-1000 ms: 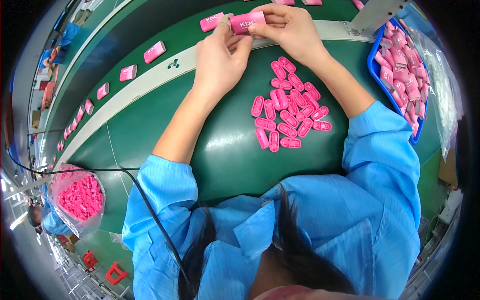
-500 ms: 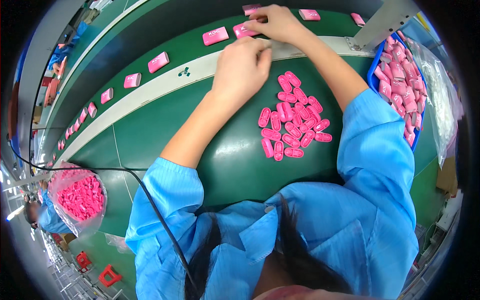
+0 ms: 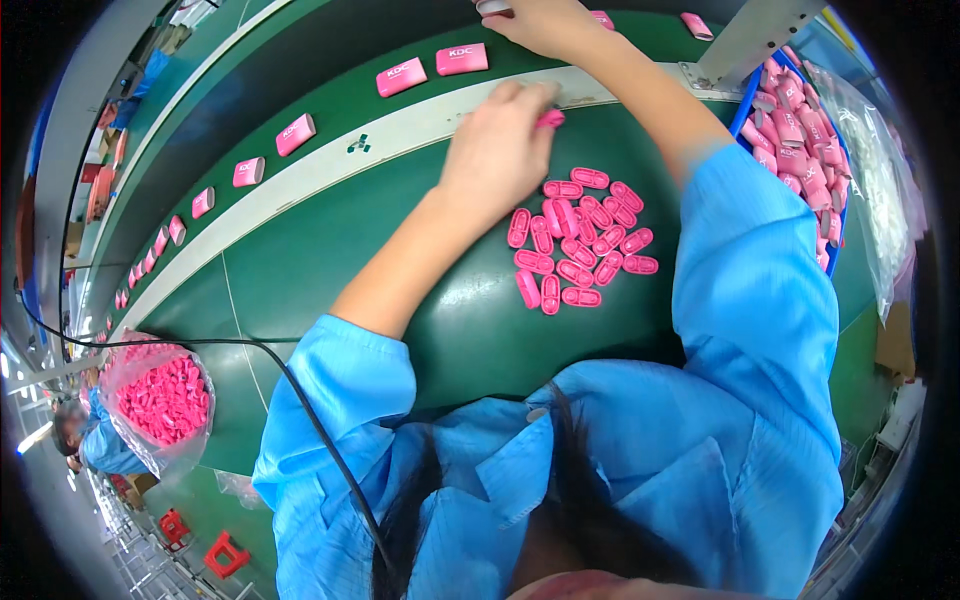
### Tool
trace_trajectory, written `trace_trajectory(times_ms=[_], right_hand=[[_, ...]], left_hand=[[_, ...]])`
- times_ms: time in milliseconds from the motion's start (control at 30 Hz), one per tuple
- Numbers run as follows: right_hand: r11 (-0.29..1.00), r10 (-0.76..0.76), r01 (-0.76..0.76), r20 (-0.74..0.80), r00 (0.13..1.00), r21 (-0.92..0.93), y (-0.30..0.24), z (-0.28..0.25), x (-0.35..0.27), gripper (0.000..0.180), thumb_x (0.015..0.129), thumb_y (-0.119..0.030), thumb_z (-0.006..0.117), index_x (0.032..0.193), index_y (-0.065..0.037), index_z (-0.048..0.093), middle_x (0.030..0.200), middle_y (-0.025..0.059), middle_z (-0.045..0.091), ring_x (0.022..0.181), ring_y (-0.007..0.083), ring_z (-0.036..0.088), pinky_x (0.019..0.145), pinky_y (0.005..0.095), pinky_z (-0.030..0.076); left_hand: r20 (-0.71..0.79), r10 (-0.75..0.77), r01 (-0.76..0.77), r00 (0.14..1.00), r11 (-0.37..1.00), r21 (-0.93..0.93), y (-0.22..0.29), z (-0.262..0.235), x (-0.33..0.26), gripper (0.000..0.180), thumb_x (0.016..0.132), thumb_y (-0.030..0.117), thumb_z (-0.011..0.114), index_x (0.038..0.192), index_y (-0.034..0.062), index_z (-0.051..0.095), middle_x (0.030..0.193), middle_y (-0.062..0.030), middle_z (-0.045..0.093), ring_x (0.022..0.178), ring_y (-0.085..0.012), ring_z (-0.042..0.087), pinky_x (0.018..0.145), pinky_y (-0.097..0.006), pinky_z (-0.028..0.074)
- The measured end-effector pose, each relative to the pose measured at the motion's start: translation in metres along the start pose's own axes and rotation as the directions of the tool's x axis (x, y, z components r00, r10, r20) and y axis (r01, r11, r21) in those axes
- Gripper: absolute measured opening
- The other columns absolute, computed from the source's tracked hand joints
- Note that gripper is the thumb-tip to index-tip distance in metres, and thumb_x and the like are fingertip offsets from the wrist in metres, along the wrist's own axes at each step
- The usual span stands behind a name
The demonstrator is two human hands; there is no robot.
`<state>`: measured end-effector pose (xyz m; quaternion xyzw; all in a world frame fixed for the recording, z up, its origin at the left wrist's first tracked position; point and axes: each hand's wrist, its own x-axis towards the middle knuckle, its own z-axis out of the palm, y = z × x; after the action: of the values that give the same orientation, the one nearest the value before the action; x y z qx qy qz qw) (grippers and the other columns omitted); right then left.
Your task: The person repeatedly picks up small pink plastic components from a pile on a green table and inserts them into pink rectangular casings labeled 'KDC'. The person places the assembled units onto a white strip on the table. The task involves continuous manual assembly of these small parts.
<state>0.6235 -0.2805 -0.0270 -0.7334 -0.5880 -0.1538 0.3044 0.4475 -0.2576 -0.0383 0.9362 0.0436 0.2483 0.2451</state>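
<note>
My left hand (image 3: 500, 140) is closed above the pale rail, with a small pink oval cap (image 3: 550, 118) showing between its fingertips. At the top edge of the picture my right hand (image 3: 545, 25) reaches over the green belt, its fingers on a pink case (image 3: 493, 7) whose pale open end shows; part of it is cut off. Two pink cases, one (image 3: 462, 59) nearer the right hand and another (image 3: 401, 77) to its left, lie on the belt. Just below my left hand, a loose pile of pink oval caps (image 3: 577, 271) lies on the green table.
A blue bin (image 3: 745, 118) full of pink cases stands at right, beside a clear plastic bag (image 3: 868, 175). At left sits a bag of small pink parts (image 3: 165, 400). A black cable (image 3: 230, 339) crosses the left side. More cases (image 3: 249, 172) line the belt.
My right hand has left one case and moved up to another farther across the belt. The cases have shifted left. My left hand has moved slightly right, and a pink cap now shows in it.
</note>
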Motion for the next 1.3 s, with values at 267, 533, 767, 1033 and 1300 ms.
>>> trace_trajectory(times_ms=[267,533,767,1033,1300], right_hand=[[0.356,0.328,-0.521,0.418,0.847,0.776,-0.037,-0.024,-0.076,0.033,0.085,-0.019,0.063,0.110,0.002,0.058,0.091,0.0054,0.065,0.078,0.0082,0.059,0.068,0.0221,0.048],[0.327,0.376,-0.576,0.456,0.806,0.749,-0.031,-0.025,-0.077,0.031,0.085,-0.015,0.064,0.109,0.003,0.058,0.090,0.0060,0.065,0.076,0.0090,0.058,0.072,0.0228,0.049],[0.196,0.376,-0.581,0.486,0.789,0.790,-0.037,-0.022,-0.079,0.033,0.085,-0.015,0.065,0.111,0.003,0.057,0.091,0.0070,0.065,0.079,0.0099,0.060,0.076,0.0226,0.050],[0.244,0.374,-0.519,0.414,0.830,0.819,-0.039,-0.024,-0.079,0.032,0.084,-0.011,0.066,0.111,0.005,0.059,0.092,0.0098,0.065,0.082,0.0123,0.063,0.075,0.0245,0.053],[0.405,0.409,-0.488,0.325,0.853,0.773,-0.050,-0.024,-0.078,0.031,0.083,-0.010,0.066,0.110,0.005,0.060,0.095,0.0109,0.066,0.084,0.0133,0.063,0.073,0.0246,0.053]], left_hand=[[0.180,-0.481,0.464,0.858,0.575,-0.674,-0.030,-0.028,0.000,0.034,0.084,0.006,0.062,0.116,-0.0023,0.056,0.102,-0.0100,0.063,0.080,-0.0151,0.064,0.070,-0.025,0.053],[0.141,-0.510,0.412,0.849,0.469,-0.781,-0.037,-0.032,0.000,0.035,0.084,0.004,0.062,0.118,-0.0046,0.054,0.102,-0.0118,0.063,0.087,-0.0168,0.064,0.078,-0.026,0.053],[0.122,-0.519,0.385,0.846,0.438,-0.812,-0.029,-0.027,-0.002,0.028,0.083,0.004,0.065,0.109,-0.0051,0.060,0.096,-0.0102,0.066,0.084,-0.0137,0.063,0.077,-0.025,0.053],[0.146,-0.493,0.418,0.858,0.503,-0.757,-0.034,-0.032,-0.001,0.029,0.083,0.008,0.066,0.109,-0.0041,0.062,0.094,-0.0091,0.067,0.081,-0.0122,0.063,0.074,-0.024,0.053],[-0.057,-0.331,0.320,0.942,0.936,-0.150,-0.014,-0.030,-0.008,0.032,0.086,0.010,0.062,0.113,-0.0073,0.057,0.098,-0.0153,0.067,0.087,-0.0160,0.066,0.076,-0.028,0.052]])
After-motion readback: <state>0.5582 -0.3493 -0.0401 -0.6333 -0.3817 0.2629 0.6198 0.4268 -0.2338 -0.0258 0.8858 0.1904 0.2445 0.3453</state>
